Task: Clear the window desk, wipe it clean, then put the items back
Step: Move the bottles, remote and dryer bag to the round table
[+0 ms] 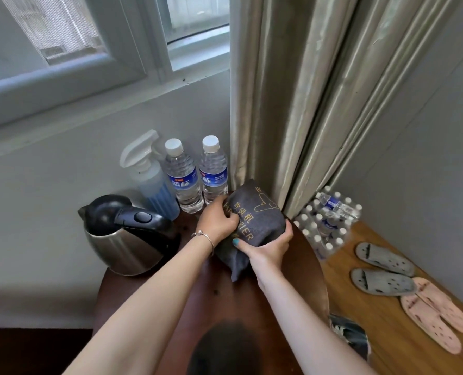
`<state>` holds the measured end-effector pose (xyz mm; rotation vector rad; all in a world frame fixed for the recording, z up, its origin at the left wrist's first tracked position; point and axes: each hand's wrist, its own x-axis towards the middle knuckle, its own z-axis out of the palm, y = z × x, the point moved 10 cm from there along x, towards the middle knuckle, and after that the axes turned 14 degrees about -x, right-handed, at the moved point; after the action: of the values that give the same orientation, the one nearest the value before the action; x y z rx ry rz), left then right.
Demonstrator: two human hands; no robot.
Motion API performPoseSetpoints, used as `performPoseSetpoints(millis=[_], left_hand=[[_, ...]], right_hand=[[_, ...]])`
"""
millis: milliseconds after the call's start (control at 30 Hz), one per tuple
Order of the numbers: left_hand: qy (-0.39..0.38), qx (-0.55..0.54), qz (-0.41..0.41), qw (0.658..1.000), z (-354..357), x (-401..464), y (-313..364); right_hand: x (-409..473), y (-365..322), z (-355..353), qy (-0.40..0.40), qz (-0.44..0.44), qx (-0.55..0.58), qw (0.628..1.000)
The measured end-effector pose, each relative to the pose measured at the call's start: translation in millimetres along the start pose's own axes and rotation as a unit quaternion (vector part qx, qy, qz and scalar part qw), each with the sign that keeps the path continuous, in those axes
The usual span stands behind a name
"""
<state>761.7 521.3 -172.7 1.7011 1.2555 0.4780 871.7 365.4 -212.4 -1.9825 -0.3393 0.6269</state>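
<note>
Grey felt pouch [254,223] gripped by left hand [216,221] and right hand [268,246], round dark wooden desk [225,301], steel kettle [125,236]

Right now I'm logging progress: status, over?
Both hands, left and right, grip grey bag. Kettle, spray, two bottles on desk.

Kettle [125,234] left of bottles [198,174]
</note>
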Motion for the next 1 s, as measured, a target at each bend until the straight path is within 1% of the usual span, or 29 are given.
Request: performPoseSetpoints(millis=[100, 167, 233, 367, 500, 633, 800, 900, 1000], left_hand=[[0.056, 0.016, 0.06, 0.996, -9.7, -9.6, 6.7], [0.061, 0.022, 0.109, 0.992, -10.9, -15.5, 12.4], [0.041, 0.02, 0.137, 0.989, -9.2, -19.0, 14.4], [-0.02, 0.025, 0.12, 0.992, -4.9, -22.1, 5.9], [-0.077, 0.071, 0.116, 0.988, 2.7, -29.2, -0.5], [-0.119, 0.127, 0.081, 0.981, 13.3, -43.0, -12.9], [-0.153, 0.156, 0.048, 0.975, 12.4, -55.1, -15.3], [-0.167, 0.171, 0.041, 0.97, 5.8, -60.4, -3.4], [-0.174, 0.163, 0.047, 0.97, -3.5, -74.8, 19.3]], right_hand=[[-3.0, -1.0, 6.9, 0.013, 0.03, 0.004, 0.999], [-4.0, -2.0, 13.1, 0.018, 0.053, 0.004, 0.998], [-3.2, -2.4, 19.6, 0.017, 0.08, -0.012, 0.997], [1.4, -0.8, 22.6, 0.015, 0.114, -0.1, 0.988], [0.1, 1.6, 16.4, 0.011, 0.129, -0.18, 0.975], [-2.9, 0.0, 10.2, -0.005, 0.133, -0.209, 0.969], [-6.9, -5.9, 0.0, -0.048, 0.141, -0.239, 0.959], [-12.9, -24.3, -5.2, -0.06, 0.115, -0.264, 0.956], [-23.1, -49.5, -9.5, -0.06, 0.075, -0.278, 0.956]])
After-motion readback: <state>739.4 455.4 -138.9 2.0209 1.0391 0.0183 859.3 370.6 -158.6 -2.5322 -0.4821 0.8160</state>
